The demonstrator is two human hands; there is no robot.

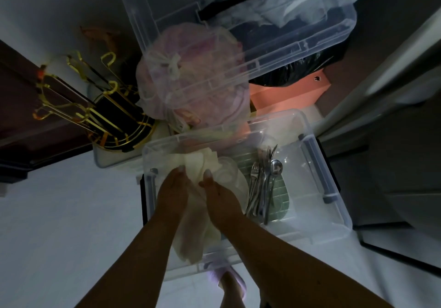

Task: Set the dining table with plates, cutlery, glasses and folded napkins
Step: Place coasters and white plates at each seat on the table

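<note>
Both hands close on the same bundle of cream napkins (199,202): the left hand (172,189) holds its left side with fingers curled under the cloth and a fingertip showing at the top, and the right hand (220,194) grips its right side, thumb pressed against the fabric. The two hands sit nearly touching, so the cloth is bunched narrow between them, with a loose tail hanging down toward the near wall of the clear plastic bin (334,207) and a crumpled part rising above the fingertips. The napkins are held over the left part of this bin. Just right of the right hand lies a cluster of metal cutlery (263,181), forks and a spoon, resting on a pale green ribbed tray (278,195); something round and pale under the cloth may be a plate, but the dim light leaves that unclear. The right part of the bin beyond the cutlery is bare plastic, ending at a grey latch handle (317,167). Behind the bin stand a tied translucent bag (186,78), a gold wire rack (107,116) to the left, a pink box (286,93) and a larger clear container (238,21). White floor (59,212) opens to the left.
</note>
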